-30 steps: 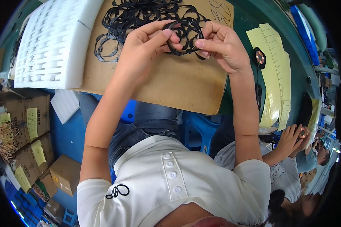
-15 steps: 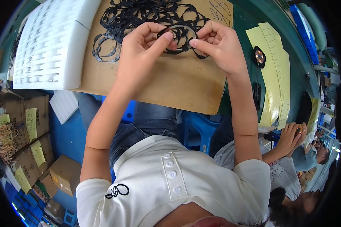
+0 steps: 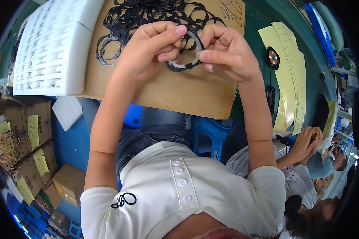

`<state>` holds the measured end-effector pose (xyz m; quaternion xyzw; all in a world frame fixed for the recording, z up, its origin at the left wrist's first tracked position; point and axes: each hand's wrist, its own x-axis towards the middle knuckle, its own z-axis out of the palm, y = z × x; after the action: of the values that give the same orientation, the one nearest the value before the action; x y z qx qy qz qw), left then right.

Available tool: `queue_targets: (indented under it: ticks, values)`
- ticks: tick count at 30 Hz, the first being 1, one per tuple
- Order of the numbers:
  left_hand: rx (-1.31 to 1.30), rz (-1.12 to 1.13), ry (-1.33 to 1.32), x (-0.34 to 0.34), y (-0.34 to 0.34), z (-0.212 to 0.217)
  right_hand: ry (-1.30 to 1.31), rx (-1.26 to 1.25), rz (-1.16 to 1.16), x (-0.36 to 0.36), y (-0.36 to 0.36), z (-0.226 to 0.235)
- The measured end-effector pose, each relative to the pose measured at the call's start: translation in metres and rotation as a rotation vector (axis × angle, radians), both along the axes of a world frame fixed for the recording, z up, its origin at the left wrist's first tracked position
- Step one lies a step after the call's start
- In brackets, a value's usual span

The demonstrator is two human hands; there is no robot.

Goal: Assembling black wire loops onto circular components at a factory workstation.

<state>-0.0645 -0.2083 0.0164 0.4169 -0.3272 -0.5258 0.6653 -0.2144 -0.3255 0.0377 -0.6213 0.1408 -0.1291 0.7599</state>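
The table (image 3: 253, 24) is green and carries the cardboard (image 3: 163, 95), whose near edge faces the person's lap; the foam (image 3: 48, 51), white and slotted in rows, stands along the left side of the cardboard; the sheets (image 3: 283, 79), yellow, lie on the table at the right, apart from the cardboard; the pile (image 3: 145, 14) of tangled black rings covers the far part of the cardboard; the left hand (image 3: 153, 46) is closed in a grip on the left side of the ring, thumb tip at the upper left, fingers curled; the right hand (image 3: 231, 53) pinches the opposite side between thumb and fingers; a co-worker's hands (image 3: 305, 145), at the far right, grip a small round part (image 3: 315, 135); the ring (image 3: 182, 68), black with a grey inner band, is held between both hands above the cardboard, at the near side of the pile; a loose ring (image 3: 101, 51) lies on the cardboard, left of the left hand; the coil (image 3: 273, 57), copper-coloured with a black surround, sits at the left edge of the sheets
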Motion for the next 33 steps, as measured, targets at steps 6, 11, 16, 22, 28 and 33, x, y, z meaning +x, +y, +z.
queue_targets:
  ticks: [6, 11, 16, 22, 28, 33]
  values:
    - [0.171, 0.282, -0.550, -0.014, 0.003, 0.003, 0.183, -0.313, -0.144, 0.001, 0.004, -0.001]
    - [0.157, 0.359, -0.581, -0.018, 0.003, 0.006, 0.185, -0.355, -0.213, 0.003, 0.006, -0.002]
    - [0.104, 0.365, -0.333, -0.024, 0.002, 0.006, 0.128, -0.317, -0.256, 0.005, 0.005, -0.005]
    - [0.065, 0.289, -0.206, -0.022, 0.005, 0.002, 0.086, -0.275, -0.180, 0.005, 0.002, -0.008]
    - [0.004, 0.355, -0.151, -0.025, 0.005, -0.001, 0.062, 0.035, -0.135, 0.012, 0.010, -0.009]
    - [-0.053, 0.369, -0.177, -0.023, 0.006, -0.001, 0.042, -0.001, -0.080, 0.010, 0.010, -0.013]
